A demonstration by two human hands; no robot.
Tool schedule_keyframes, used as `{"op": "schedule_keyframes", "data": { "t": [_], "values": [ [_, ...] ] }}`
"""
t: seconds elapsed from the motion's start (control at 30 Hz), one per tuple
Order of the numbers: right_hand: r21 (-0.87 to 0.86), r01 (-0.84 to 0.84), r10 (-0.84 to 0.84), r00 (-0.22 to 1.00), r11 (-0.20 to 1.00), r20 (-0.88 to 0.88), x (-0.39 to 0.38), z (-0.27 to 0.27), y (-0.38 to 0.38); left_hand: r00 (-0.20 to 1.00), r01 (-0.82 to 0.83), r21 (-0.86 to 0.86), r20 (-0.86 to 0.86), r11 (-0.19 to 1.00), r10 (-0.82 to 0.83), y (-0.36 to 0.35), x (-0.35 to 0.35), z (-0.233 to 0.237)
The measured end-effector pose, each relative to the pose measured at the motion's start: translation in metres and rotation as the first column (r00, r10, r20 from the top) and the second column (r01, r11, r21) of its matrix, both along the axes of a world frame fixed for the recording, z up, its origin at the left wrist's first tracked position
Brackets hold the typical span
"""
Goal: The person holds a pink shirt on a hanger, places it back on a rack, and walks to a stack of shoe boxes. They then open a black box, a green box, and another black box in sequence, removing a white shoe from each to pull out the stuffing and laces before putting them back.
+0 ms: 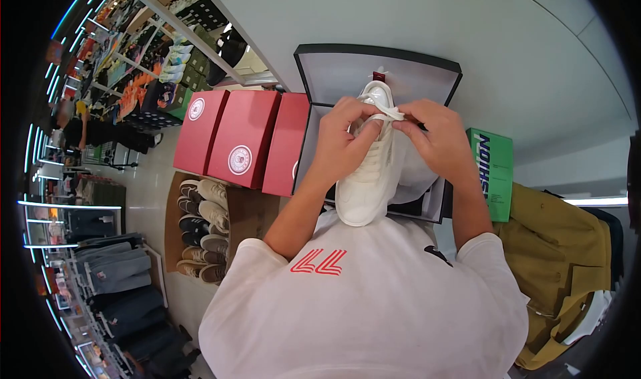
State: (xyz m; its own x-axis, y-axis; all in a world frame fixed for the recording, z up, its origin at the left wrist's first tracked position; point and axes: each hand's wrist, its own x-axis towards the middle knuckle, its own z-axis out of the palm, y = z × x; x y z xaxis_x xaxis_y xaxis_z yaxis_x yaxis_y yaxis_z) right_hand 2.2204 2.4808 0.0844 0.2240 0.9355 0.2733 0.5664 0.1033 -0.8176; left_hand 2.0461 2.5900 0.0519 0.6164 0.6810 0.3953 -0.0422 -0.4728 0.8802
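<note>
Clearly, both hands [339, 135] pinch laces [392, 114], gripped parts hidden; white shoe [364, 191] partly covered.

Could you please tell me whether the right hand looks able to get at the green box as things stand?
Probably yes: the right hand has the green box on its outer side with nothing visibly between, though it would likely need to release the lace of the white shoe first.

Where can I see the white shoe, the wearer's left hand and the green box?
White shoe [362, 184]: head view, on the upper, near the toe.
Left hand [338, 137]: head view, on its back.
Green box [501, 175]: head view, on its lettered face.
</note>
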Motion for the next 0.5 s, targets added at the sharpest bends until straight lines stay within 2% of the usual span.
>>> {"op": "schedule_keyframes", "data": {
  "t": [0.07,0.13,0.17,0.2,0.27,0.3,0.37,0.4,0.43,0.47,0.5],
  "values": [
    [0.242,-0.065,-0.043,0.909,0.968,0.415,0.01,0.0,-0.004,0.998,-0.015,0.085,-0.067,0.996,0.021,0.003,-0.002,-0.006],
    [0.268,-0.122,-0.069,0.792,0.956,0.606,0.031,0.013,-0.013,0.995,-0.005,0.119,-0.097,0.993,0.017,0.004,-0.005,-0.009],
    [0.332,-0.007,-0.212,0.756,0.943,0.619,0.053,0.021,-0.019,0.992,0.006,0.155,-0.126,0.988,0.014,0.005,-0.007,-0.01],
    [0.398,0.103,-0.35,0.7,0.912,0.622,0.073,0.031,-0.027,0.992,0.007,0.153,-0.126,0.988,0.012,0.004,-0.008,-0.011],
    [0.548,0.125,-0.448,0.734,0.827,0.509,0.086,0.064,-0.038,0.998,0.062,0.21,-0.007,0.976,-0.062,0.004,-0.007,-0.013],
    [0.547,0.125,-0.449,0.732,0.827,0.512,0.084,0.063,-0.034,0.998,0.063,0.21,-0.005,0.976,-0.064,0.001,-0.005,-0.012],
    [0.576,0.026,-0.257,0.911,0.817,0.323,0.073,0.052,-0.015,0.998,0.07,0.251,-0.024,0.965,-0.066,-0.005,-0.001,-0.009],
    [0.507,0.021,-0.166,0.955,0.862,0.244,0.065,0.044,-0.008,0.998,0.07,0.255,-0.023,0.965,-0.066,-0.004,-0.003,-0.011],
    [0.436,0.004,-0.08,0.985,0.9,0.154,0.059,0.034,-0.001,0.992,0.108,0.142,0.057,0.984,-0.117,-0.002,-0.005,-0.014],
    [0.437,0.006,-0.081,0.985,0.899,0.153,0.057,0.017,0.008,0.978,0.156,0.028,0.139,0.987,-0.158,-0.003,-0.009,-0.016],
    [0.377,-0.086,0.025,0.986,0.922,0.164,0.057,-0.002,0.02,0.978,0.156,0.028,0.135,0.987,-0.159,-0.004,-0.013,-0.016]
  ]
}}
